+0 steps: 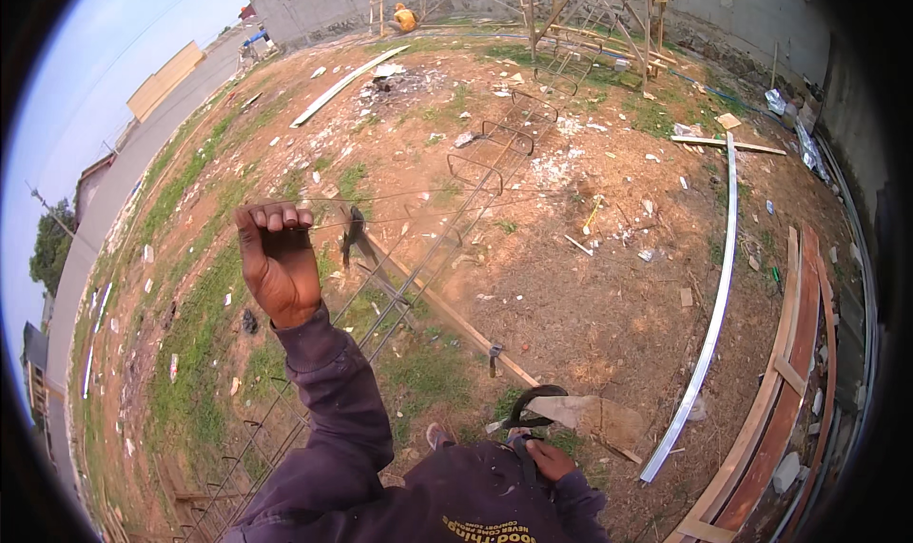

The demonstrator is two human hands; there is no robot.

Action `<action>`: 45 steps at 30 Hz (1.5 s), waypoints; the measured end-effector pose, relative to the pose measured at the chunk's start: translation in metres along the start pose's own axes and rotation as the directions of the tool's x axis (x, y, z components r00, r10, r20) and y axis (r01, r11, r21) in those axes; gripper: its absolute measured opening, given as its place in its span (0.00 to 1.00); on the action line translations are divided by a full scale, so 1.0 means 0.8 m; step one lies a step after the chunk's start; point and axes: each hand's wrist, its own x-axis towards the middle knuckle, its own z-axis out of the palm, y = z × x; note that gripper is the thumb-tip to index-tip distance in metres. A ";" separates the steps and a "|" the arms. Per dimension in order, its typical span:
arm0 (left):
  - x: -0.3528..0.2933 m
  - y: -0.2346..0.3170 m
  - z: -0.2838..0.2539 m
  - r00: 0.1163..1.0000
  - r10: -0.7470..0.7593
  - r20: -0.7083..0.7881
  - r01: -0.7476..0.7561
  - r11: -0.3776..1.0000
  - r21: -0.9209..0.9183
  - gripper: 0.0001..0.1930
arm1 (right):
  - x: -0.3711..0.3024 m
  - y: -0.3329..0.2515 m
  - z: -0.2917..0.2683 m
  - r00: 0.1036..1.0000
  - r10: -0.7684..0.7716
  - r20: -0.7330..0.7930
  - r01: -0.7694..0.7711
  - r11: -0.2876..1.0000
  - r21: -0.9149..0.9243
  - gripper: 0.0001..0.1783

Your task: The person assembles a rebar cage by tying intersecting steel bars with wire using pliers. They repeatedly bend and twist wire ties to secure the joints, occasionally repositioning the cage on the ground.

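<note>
My left hand (281,267) is raised at the left, its fingers curled over thin wire (390,197) whose strands stretch away to the right. Below and beyond it a long steel rebar cage (447,234) with square stirrups runs from the lower left to the far scaffold. A wooden bar (452,322) passes under the cage, and a dark curved piece (354,234) sits at its upper end. Low by my waist is my right hand (550,459), close to a black curved strap or handle (533,402); its fingers are partly hidden.
A long silver metal bar (715,324) lies at the right, beside long wooden planks (775,400). Wooden scaffolding (594,15) stands by the far grey wall, and a person in orange (404,18) crouches near it. Scraps litter the grass and soil.
</note>
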 end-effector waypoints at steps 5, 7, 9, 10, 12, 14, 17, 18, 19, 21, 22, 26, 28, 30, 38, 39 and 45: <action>-0.138 0.041 -0.048 0.975 -0.218 -0.050 0.157 0.509 0.847 0.16 | 0.038 -0.157 0.041 0.884 -0.357 0.303 0.266 0.915 0.302 0.37; -0.220 0.020 -0.055 0.860 -0.504 -0.076 0.323 0.424 0.846 0.10 | 0.071 -0.204 0.076 0.769 -0.496 0.404 0.101 0.718 0.689 0.40; -0.293 0.013 -0.061 0.823 -0.567 0.024 0.192 0.319 0.928 0.05 | 0.105 -0.230 0.107 0.712 -0.488 0.505 -0.167 0.580 0.797 0.40; -0.324 0.012 -0.065 0.826 -0.551 0.115 0.105 0.352 0.930 0.06 | 0.123 -0.238 0.117 0.721 -0.407 0.560 -0.325 0.515 0.793 0.40; -0.373 0.026 -0.079 0.806 -0.589 0.060 0.116 0.257 0.959 0.08 | 0.147 -0.247 0.137 0.789 -0.249 0.562 -0.376 0.526 0.763 0.36; -0.409 0.035 -0.095 0.778 -0.624 0.067 0.100 0.228 0.969 0.09 | 0.168 -0.261 0.154 0.915 -0.053 0.401 -0.240 0.726 0.644 0.31; -0.443 0.049 -0.117 0.638 -0.764 0.102 0.147 0.251 0.957 0.11 | 0.205 -0.309 0.175 0.967 -0.200 -0.155 0.252 0.824 0.508 0.19; -0.448 0.053 -0.122 0.533 -0.839 0.112 0.228 0.270 0.936 0.12 | 0.218 -0.331 0.179 0.907 -0.297 -0.298 0.400 0.829 0.391 0.18; -0.449 0.059 -0.126 0.420 -0.900 0.120 0.305 0.265 0.915 0.13 | 0.223 -0.349 0.186 0.865 -0.442 -0.237 0.496 0.822 0.281 0.18; -0.441 0.078 -0.136 0.589 -0.806 0.059 0.419 0.367 0.830 0.17 | 0.220 -0.377 0.199 0.794 -0.600 -0.103 0.608 0.788 0.098 0.18; -0.434 0.091 -0.138 0.668 -0.744 0.035 0.439 0.431 0.788 0.19 | 0.213 -0.385 0.210 0.782 -0.622 0.040 0.618 0.783 0.071 0.19; -0.376 0.162 -0.186 0.670 -0.365 -0.647 0.704 0.588 0.397 0.25 | 0.152 -0.384 0.268 0.755 -0.491 0.434 0.560 0.827 -0.039 0.20; -0.356 0.196 -0.218 0.728 -0.219 -0.650 0.587 0.688 0.427 0.25 | 0.121 -0.376 0.295 0.773 -0.379 0.509 0.476 0.876 -0.072 0.20; -0.348 0.223 -0.242 0.654 -0.280 -0.703 0.653 0.678 0.338 0.24 | 0.100 -0.371 0.328 0.787 -0.305 0.535 0.389 0.920 -0.048 0.20; -0.372 0.264 -0.287 0.559 -0.585 -0.588 0.783 0.605 0.143 0.22 | 0.066 -0.363 0.421 0.888 -0.205 0.411 0.221 0.975 0.009 0.19; -0.378 0.266 -0.293 0.546 -0.606 -0.578 0.793 0.596 0.124 0.22 | 0.066 -0.363 0.425 0.887 -0.174 0.428 0.209 0.977 -0.037 0.19; -0.394 0.282 -0.317 0.517 -0.655 -0.551 0.792 0.610 0.017 0.19 | 0.076 -0.360 0.436 0.832 -0.149 0.535 0.247 0.962 -0.117 0.18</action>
